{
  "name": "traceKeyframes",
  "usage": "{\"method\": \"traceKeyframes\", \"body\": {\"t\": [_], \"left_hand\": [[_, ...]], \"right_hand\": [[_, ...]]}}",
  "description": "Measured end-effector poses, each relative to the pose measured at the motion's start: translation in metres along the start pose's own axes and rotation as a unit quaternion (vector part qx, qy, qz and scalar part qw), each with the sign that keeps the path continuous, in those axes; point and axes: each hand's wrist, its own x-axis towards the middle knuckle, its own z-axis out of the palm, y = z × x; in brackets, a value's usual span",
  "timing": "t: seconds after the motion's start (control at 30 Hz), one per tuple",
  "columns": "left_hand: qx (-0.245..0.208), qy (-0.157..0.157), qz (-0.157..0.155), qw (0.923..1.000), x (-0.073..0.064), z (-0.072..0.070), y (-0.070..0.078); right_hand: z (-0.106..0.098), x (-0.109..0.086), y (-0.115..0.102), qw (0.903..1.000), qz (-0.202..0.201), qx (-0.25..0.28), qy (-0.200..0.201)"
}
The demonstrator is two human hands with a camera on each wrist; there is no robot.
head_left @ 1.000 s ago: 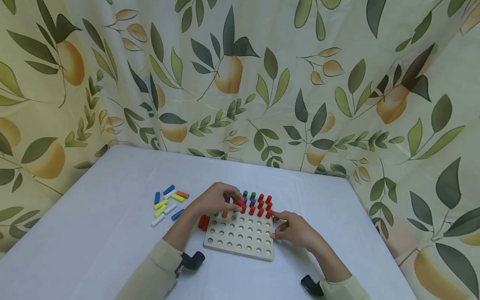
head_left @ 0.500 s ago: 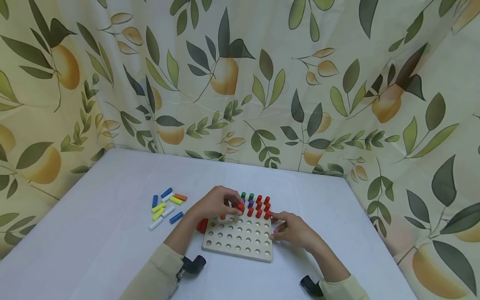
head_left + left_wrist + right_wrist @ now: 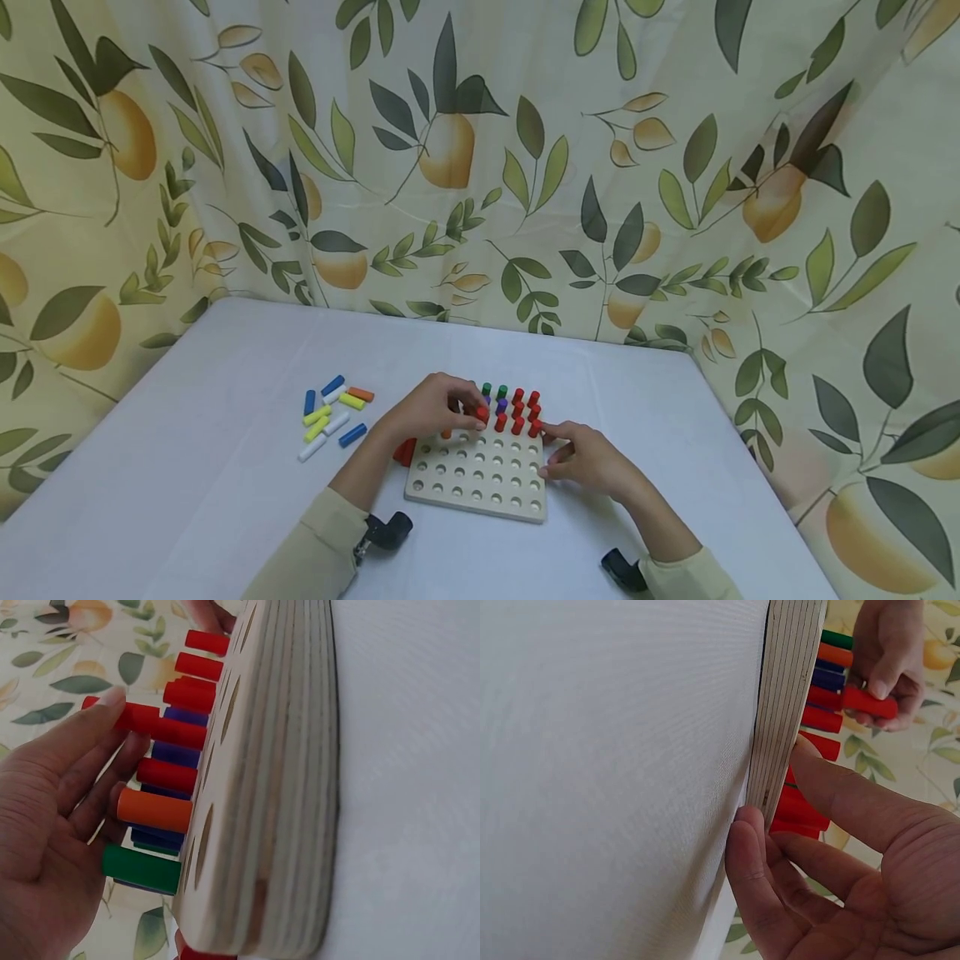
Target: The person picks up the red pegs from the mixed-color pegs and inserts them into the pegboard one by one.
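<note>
My left hand [image 3: 435, 402] pinches a red peg [image 3: 127, 715] between thumb and fingers above the wooden pegboard [image 3: 480, 475]. The peg's lower end meets the top of another red peg [image 3: 180, 733] standing in the board, or comes very close to it. Below the fingers in the left wrist view stand an orange peg [image 3: 154, 810] and a green peg [image 3: 141, 868]. My right hand [image 3: 592, 458] holds the board's right edge, thumb on the upper edge and fingers at the side. Red, purple and green pegs fill part of the far rows; the left hand hides some.
Loose blue, white, yellow and orange pegs lie left of the board, among them a blue peg [image 3: 352, 435] and an orange peg [image 3: 361, 394]. Some red pegs [image 3: 403, 452] lie against the board's left side. A patterned curtain [image 3: 480, 208] hangs behind the white table [image 3: 247, 400].
Over the first half second my left hand moved slightly down and right with the red peg. Since then both hands have stayed nearly still. The head view shifted a little.
</note>
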Motion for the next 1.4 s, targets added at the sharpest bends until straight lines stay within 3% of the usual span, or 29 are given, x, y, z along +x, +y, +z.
{"method": "traceKeyframes", "body": {"t": [0.6,0.9,1.2,1.4], "left_hand": [[0.013,-0.012,-0.012,0.9998,-0.005,-0.016,-0.004],[0.027,-0.020,-0.014,0.9993,-0.007,-0.015,-0.008],[-0.001,-0.031,0.008,0.9995,-0.010,-0.015,-0.020],[-0.003,-0.032,-0.001,0.9995,-0.010,-0.013,-0.024]], "right_hand": [[-0.002,-0.001,-0.001,1.0000,0.005,-0.005,0.003],[-0.002,0.000,-0.001,1.0000,-0.002,0.000,-0.003],[-0.004,-0.001,-0.003,0.9999,-0.005,-0.002,-0.009],[-0.003,-0.002,-0.003,0.9999,-0.006,0.004,-0.013]]}}
